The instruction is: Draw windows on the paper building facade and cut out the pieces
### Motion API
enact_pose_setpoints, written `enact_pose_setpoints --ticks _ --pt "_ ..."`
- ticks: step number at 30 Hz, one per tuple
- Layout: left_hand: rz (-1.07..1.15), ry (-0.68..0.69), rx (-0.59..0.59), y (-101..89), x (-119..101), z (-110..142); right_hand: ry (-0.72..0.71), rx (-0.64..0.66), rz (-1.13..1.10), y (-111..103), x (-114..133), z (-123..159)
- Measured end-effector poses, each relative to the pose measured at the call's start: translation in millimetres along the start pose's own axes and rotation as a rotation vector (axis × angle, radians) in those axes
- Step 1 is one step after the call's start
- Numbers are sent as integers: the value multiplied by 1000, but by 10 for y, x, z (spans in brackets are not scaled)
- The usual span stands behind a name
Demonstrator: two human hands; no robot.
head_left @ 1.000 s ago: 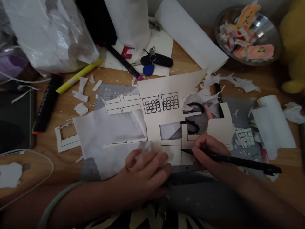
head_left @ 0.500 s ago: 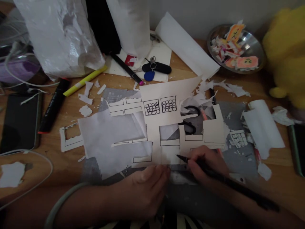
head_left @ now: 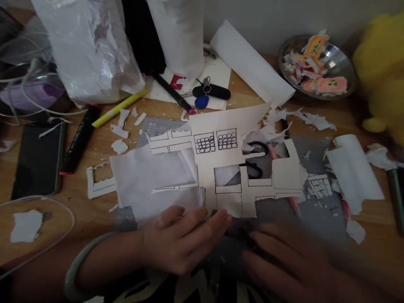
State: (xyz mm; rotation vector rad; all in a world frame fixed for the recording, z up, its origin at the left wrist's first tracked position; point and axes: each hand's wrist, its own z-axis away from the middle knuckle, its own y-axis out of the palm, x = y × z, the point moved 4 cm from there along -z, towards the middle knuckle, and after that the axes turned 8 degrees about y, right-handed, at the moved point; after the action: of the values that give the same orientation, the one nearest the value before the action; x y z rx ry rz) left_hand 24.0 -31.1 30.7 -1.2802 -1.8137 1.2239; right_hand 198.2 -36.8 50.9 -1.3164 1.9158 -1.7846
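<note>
A white paper sheet with cut-out openings and black-inked outlines [head_left: 217,158] lies in the middle, two panels of drawn circles on its upper part. My left hand [head_left: 186,240], with a pale bangle on the wrist, rests over its lower edge, fingers stretched out toward the right. Just to the right, my right hand [head_left: 287,256] is smeared by motion below the sheet. Its fingers are closed around a dark, blurred pen [head_left: 248,239], most of which is hidden. Black scissors handles [head_left: 257,168] show through gaps in the paper.
A grey cutting mat [head_left: 322,155] lies underneath, with paper scraps around. Behind are markers [head_left: 80,139], keys [head_left: 206,88], a rolled sheet [head_left: 249,63] and a metal bowl [head_left: 339,63] of coloured paper pieces. A phone [head_left: 38,160] and a white cable [head_left: 74,219] lie left.
My right hand has drawn the pen back from the paper, down toward my body. My left hand's curled fingers have stretched out. The whole view has shifted slightly.
</note>
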Motion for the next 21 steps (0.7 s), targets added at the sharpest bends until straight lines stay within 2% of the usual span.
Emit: enact_pose_setpoints --ticks 1,6,10,12,16,21 --pt "9 0 24 6 12 10 15 -41 33 4 -37 -10" --pt "31 -8 55 4 25 30 155 57 183 107 -143 3" --pt "9 -96 15 -34 41 19 81 15 304 -5 -116 13" --pt "21 -90 9 -23 37 9 25 27 322 -20 -149 0" --pt "37 -111 61 91 46 0 -65 43 273 97 -309 -23" --pt "63 -167 114 251 71 -2 -60 28 182 257 -473 -4"
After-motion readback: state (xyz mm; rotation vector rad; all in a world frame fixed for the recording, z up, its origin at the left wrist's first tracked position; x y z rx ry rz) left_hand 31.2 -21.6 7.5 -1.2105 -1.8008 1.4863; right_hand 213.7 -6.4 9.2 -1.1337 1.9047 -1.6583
